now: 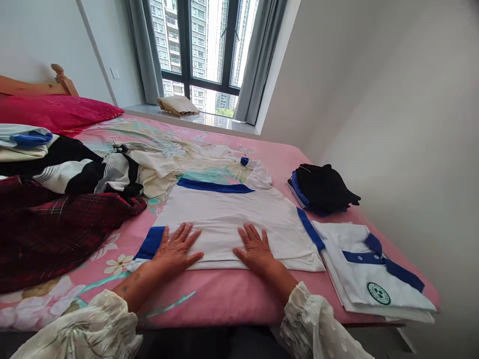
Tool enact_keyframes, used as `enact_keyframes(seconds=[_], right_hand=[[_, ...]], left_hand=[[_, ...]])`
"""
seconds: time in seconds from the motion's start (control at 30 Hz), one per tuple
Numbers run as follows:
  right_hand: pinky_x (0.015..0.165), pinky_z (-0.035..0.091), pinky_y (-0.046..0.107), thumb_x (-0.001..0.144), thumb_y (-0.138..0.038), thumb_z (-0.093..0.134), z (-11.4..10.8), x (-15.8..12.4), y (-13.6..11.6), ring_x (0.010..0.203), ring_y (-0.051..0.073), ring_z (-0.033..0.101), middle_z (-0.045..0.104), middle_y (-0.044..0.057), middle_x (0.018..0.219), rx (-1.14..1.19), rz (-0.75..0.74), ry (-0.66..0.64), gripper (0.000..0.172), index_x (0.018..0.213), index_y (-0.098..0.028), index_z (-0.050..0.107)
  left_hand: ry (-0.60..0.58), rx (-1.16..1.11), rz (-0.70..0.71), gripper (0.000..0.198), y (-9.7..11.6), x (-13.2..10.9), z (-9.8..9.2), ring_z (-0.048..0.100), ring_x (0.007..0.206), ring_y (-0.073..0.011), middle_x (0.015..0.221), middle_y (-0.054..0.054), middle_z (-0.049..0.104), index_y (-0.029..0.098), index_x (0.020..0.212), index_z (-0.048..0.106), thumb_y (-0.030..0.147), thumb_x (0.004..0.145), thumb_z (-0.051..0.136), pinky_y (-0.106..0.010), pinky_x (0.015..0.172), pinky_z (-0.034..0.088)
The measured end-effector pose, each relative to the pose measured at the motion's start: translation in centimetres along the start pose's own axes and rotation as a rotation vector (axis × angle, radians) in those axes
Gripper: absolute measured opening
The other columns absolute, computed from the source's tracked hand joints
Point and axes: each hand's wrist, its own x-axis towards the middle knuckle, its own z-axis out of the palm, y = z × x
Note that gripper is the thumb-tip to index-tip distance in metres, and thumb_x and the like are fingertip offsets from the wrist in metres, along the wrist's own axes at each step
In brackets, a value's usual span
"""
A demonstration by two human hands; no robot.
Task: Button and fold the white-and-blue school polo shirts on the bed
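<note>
A white shirt (224,207) with blue trim lies spread out on the bed, its blue-edged band at the far side and one sleeve stretched toward the window. My left hand (178,247) rests flat on its near left part, fingers spread, close to a blue panel (149,243). On the near right part, my right hand (256,248) also presses flat with its fingers apart. Neither hand grips the cloth. Just right of the shirt sits a folded white polo shirt (359,279) with a blue collar and a round green badge, stacked on other white cloth.
A pile of folded dark clothes (324,187) lies at the bed's right side. Loose clothes, among them a red plaid garment (63,224) and black-and-white pieces (101,172), cover the left. Behind are a red pillow (56,110) and a beige bag (177,105) on the windowsill.
</note>
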Motion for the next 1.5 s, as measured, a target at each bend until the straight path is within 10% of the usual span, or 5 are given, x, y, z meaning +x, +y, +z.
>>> enact_keyframes(seconds=[0.23,0.47,0.73,1.23,1.5], right_hand=[[0.112,-0.001,0.057,0.092,-0.052,0.034,-1.1,-1.6,3.3,0.143,0.024,0.004,0.009,0.007,0.155,-0.041,0.181,-0.062,0.069,0.149,-0.017,0.018],[0.115,0.011,0.045,0.085,-0.037,0.046,-2.3,-0.6,-0.8,0.142,0.022,0.016,0.026,0.009,0.152,0.105,-0.231,-0.073,0.06,0.142,-0.017,0.037],[0.114,0.014,0.051,0.07,-0.014,0.048,-0.6,-2.2,1.1,0.139,0.026,0.024,0.036,0.009,0.147,0.033,-0.312,0.027,0.065,0.135,-0.018,0.048],[0.109,0.031,0.048,0.093,-0.023,0.037,1.6,-1.4,2.1,0.129,0.024,0.042,0.054,0.008,0.132,0.063,-0.31,0.229,0.036,0.12,-0.019,0.061],[0.111,0.029,0.046,0.071,0.001,0.037,1.2,-2.1,2.4,0.132,0.023,0.037,0.05,0.007,0.137,-0.01,-0.324,0.193,0.062,0.128,-0.017,0.056]], left_hand=[[-0.092,0.011,-0.023,0.072,-3.7,-1.6,-0.7,0.018,0.142,-0.0304,0.153,-0.01,0.026,0.024,0.141,0.038,0.063,0.081,0.043,-0.061,0.11,-0.003],[-0.039,-0.045,0.181,0.069,-1.6,-1.0,-2.2,0.021,0.141,-0.0302,0.152,-0.01,0.028,0.028,0.139,0.041,0.062,0.08,0.048,-0.06,0.111,0.012],[0.09,-0.085,0.267,0.06,-7.8,-5.2,-1.2,0.038,0.134,-0.0237,0.144,-0.004,0.045,0.027,0.129,0.054,0.009,0.073,0.043,-0.045,0.111,0.031],[0.127,-0.063,0.225,0.038,-8.2,-5.3,-2.5,0.055,0.118,-0.0218,0.127,-0.009,0.061,0.02,0.117,0.063,0.022,0.086,0.041,-0.038,0.103,0.043],[0.212,-0.054,0.123,0.039,-7.6,-4.7,-2.9,0.06,0.107,-0.0219,0.109,-0.007,0.069,0.022,0.103,0.069,0.013,0.078,0.04,-0.037,0.098,0.046]])
